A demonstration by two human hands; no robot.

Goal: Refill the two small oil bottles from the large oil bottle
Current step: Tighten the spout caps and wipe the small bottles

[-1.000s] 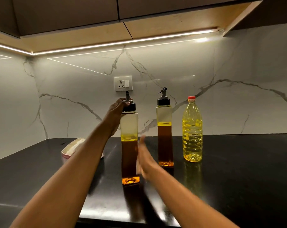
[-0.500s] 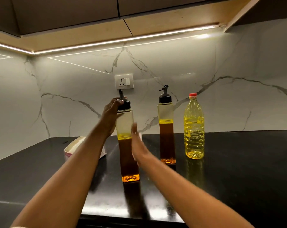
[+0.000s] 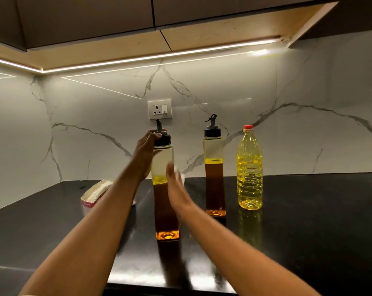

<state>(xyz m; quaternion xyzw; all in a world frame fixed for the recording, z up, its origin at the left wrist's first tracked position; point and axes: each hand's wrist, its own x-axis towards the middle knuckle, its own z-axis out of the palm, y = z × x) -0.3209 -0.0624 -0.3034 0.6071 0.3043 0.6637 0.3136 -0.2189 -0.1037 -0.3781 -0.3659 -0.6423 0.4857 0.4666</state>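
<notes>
Picture a tall, square-sided, clear small oil bottle point(image 3: 164, 189) upright mid-frame on a glossy black surface point(image 3: 309, 221), half full of dark amber oil, with the left hand point(image 3: 146, 150) curled round its black spout cap point(image 3: 162, 141) and the right hand point(image 3: 176, 189), flat with fingers straight, blurred, just beside the body at 3 o'clock. Brace that slick body firmly, then twist the cap off without tipping. Find the twin small bottle point(image 3: 214, 178) at 2 o'clock and, further right, the round, ridged large oil bottle point(image 3: 249, 171), pale yellow, red-capped
</notes>
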